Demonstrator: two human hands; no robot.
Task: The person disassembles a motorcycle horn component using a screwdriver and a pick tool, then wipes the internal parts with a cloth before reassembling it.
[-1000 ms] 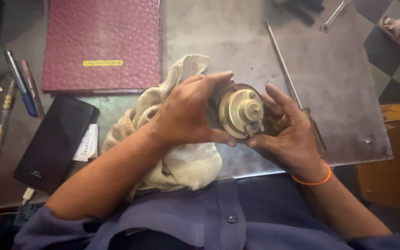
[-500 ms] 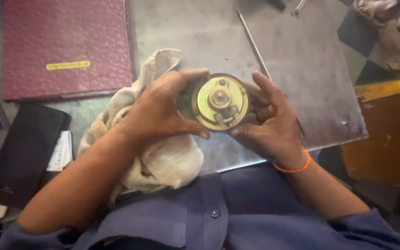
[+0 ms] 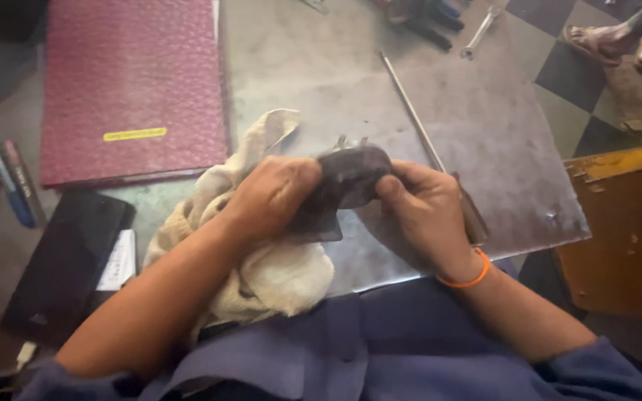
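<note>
Both of my hands hold a round metal part (image 3: 347, 178) above the grey metal sheet (image 3: 484, 126). Its dark back side faces me now, with small prongs sticking up at its far edge. My left hand (image 3: 273, 194) grips its left side, thumb on top. My right hand (image 3: 421, 208), with an orange band at the wrist, grips its right side. A cream rag (image 3: 261, 260) lies crumpled under my left hand and forearm.
A maroon book (image 3: 131, 85) lies at the far left. A black phone (image 3: 65, 267) and several pens (image 3: 9, 186) sit at the left edge. A thin metal rod (image 3: 414, 111) and a wrench (image 3: 478, 31) lie farther off. A wooden box (image 3: 626, 230) stands at the right; someone's feet (image 3: 618, 37) are beyond.
The round part has been turned over: its brass-coloured face with the central hub showed before, now the dark back faces me. Both hands kept hold of it.
</note>
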